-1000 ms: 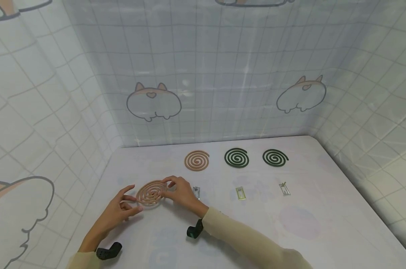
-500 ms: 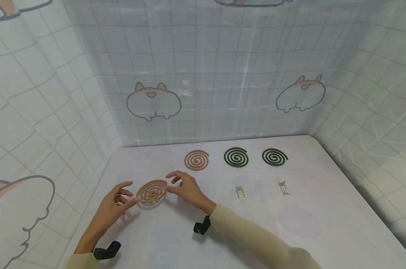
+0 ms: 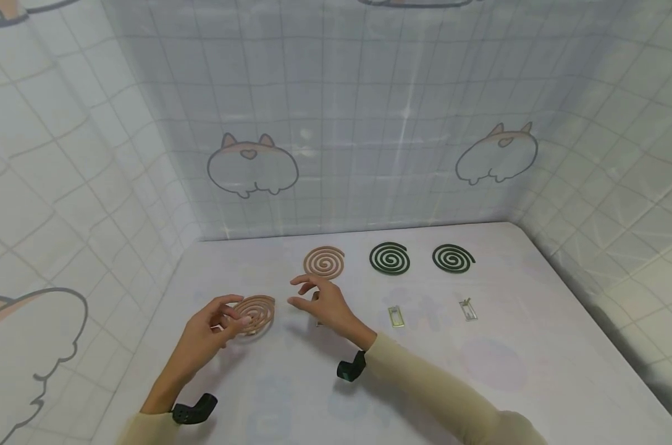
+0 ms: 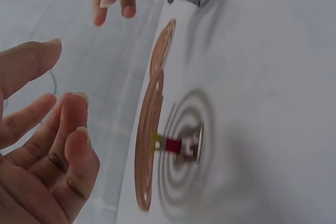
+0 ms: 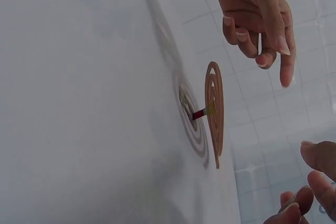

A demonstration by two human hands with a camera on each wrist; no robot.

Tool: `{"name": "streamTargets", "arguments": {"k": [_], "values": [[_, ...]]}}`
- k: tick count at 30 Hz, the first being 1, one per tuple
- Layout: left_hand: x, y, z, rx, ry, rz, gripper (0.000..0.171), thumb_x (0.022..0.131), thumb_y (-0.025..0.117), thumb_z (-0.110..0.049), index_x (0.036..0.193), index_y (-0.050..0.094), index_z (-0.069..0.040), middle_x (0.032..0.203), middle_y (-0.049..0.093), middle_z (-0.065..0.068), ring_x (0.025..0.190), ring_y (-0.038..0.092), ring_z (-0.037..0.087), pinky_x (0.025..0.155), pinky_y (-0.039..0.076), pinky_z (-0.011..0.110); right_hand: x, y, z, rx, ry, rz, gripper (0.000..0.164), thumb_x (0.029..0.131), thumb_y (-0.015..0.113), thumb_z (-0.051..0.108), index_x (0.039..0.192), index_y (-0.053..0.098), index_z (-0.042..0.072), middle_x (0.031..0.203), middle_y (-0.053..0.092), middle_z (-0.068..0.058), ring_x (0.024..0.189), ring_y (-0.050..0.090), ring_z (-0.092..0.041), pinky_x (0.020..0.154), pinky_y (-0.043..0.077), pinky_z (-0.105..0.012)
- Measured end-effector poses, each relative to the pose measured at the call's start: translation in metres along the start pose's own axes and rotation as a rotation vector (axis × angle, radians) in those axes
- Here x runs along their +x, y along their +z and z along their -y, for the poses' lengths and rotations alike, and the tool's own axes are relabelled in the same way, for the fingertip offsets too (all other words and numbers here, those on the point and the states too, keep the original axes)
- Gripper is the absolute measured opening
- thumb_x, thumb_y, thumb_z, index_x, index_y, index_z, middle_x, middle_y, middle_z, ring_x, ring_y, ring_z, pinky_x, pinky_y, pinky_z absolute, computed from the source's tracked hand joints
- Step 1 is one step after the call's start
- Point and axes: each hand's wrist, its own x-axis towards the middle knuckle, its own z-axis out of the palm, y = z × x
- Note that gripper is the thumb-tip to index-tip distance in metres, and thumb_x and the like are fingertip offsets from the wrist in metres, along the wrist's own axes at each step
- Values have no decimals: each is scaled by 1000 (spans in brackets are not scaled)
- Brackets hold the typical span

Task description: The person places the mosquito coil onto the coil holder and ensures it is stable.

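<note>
A brown mosquito coil (image 3: 262, 310) sits raised off the table on a small metal coil stand (image 4: 190, 145), whose upright tab shows red and yellow-green. In the left wrist view a gap separates the coil from my left hand (image 3: 205, 334), which hovers over its left side with fingers loosely bent and holding nothing. My right hand (image 3: 333, 309) hangs in the air to the coil's right, thumb and forefinger apart. Beneath it, another stand (image 3: 319, 324) is mostly hidden.
Along the back of the white table lie another brown coil (image 3: 323, 262) and two green coils (image 3: 389, 258), (image 3: 453, 258). A yellowish stand (image 3: 396, 316) and a silver stand (image 3: 468, 309) lie to the right. Patterned sheets (image 3: 336, 123) enclose the table's back and sides.
My right hand has let go of the coil and moved away to the right. My left hand has moved right, over the coil's left side. The coil stays on its stand.
</note>
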Motion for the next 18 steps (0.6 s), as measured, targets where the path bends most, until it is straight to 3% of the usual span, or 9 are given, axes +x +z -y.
{"name": "streamTargets", "arguments": {"k": [5,13,18], "values": [[3,12,-8,-32,-11,33,54,93,78,-37,139,58,-15,101,66,7,78,63,19,57,55,34,-2,-8,-1,-28,-12,-24,38,92,80,34,127,69,25,114,68,-12,59,52,-13,57,45,-26],[13,32,-23,-107,36,102,43,95,75,-38,134,60,-28,101,65,7,76,64,38,57,55,39,-2,-22,-6,-56,-19,-48,38,92,79,37,127,69,27,111,68,-5,60,51,-12,57,45,-25],[19,45,-33,-97,67,104,43,93,78,-35,132,63,-26,97,67,3,70,65,38,54,55,34,-5,-30,-8,-55,-23,-58,40,93,79,34,129,68,22,113,67,-7,62,51,-13,56,43,-25]]}}
